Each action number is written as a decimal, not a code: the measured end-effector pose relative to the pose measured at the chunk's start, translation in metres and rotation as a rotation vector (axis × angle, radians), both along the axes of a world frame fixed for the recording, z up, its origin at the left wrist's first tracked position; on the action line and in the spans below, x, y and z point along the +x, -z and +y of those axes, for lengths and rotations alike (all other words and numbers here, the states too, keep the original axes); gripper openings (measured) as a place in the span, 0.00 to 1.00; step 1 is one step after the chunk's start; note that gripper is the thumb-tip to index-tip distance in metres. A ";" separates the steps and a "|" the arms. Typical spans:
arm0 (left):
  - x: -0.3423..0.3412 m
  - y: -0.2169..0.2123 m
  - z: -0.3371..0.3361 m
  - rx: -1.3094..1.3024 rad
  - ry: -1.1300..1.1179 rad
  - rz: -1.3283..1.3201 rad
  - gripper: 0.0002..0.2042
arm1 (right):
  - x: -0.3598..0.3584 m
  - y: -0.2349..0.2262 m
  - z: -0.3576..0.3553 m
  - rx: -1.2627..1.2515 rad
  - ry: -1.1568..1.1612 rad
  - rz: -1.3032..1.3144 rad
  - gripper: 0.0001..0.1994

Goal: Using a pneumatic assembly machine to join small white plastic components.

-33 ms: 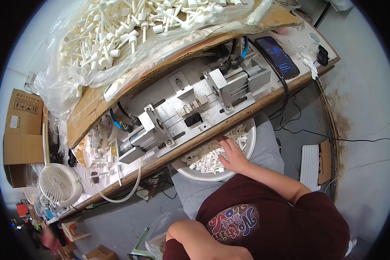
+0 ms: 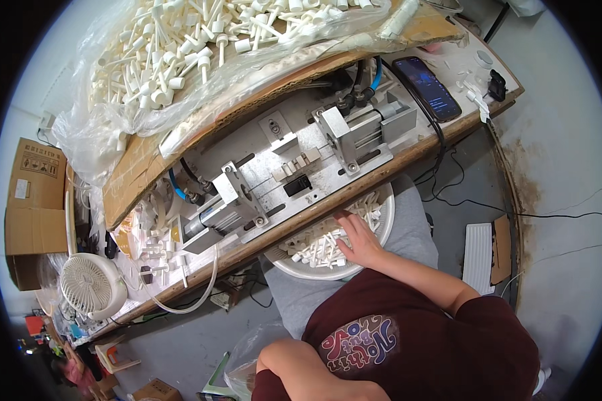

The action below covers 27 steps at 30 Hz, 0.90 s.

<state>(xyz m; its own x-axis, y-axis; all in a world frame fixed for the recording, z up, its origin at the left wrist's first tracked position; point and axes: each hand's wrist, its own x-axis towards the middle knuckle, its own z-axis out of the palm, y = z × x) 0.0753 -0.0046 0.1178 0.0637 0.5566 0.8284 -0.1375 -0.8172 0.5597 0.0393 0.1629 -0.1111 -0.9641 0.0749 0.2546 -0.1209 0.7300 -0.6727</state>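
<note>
White bowl (image 2: 386, 217) holds plastic pegs (image 2: 318, 247); right hand (image 2: 358, 242) spread flat on them (nothing gripped).

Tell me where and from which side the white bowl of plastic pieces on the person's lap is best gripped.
Grip the white bowl at its bare right rim, coming from the right and above. The bench edge overhangs its far side and the right hand rests on the white pieces inside, so that rim looks the most open.
</note>
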 end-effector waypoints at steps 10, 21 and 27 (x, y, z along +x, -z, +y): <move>-0.005 -0.001 0.004 0.000 -0.013 0.029 0.17 | 0.001 0.000 -0.003 -0.029 0.006 0.018 0.30; -0.034 -0.018 -0.005 0.011 -0.061 0.087 0.17 | -0.016 -0.113 -0.009 -0.100 -0.150 0.342 0.15; -0.051 -0.038 -0.016 -0.013 -0.081 0.131 0.17 | -0.079 -0.212 0.007 0.031 -0.144 0.746 0.17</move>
